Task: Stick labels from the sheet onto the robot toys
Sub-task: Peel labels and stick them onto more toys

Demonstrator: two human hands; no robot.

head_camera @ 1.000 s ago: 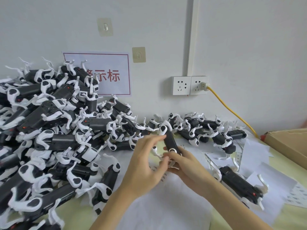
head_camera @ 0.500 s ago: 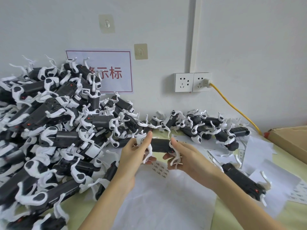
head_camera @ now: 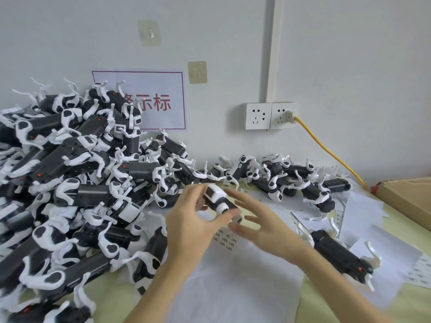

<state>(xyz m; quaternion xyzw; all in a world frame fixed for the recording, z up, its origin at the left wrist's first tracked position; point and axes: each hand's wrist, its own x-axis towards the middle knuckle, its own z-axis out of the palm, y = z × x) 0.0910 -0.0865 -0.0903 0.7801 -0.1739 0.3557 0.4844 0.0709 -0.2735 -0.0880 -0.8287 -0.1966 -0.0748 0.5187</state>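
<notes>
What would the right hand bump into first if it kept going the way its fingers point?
Probably the toy held in the left hand; the right hand has its fingers spread toward it, though blur hides the depth.

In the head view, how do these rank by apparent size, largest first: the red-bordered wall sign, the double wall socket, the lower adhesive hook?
1. Red-bordered wall sign, partly hidden by toys.
2. Double wall socket.
3. Lower adhesive hook.
All hang on one wall, so nearness hardly distorts the order.
</notes>
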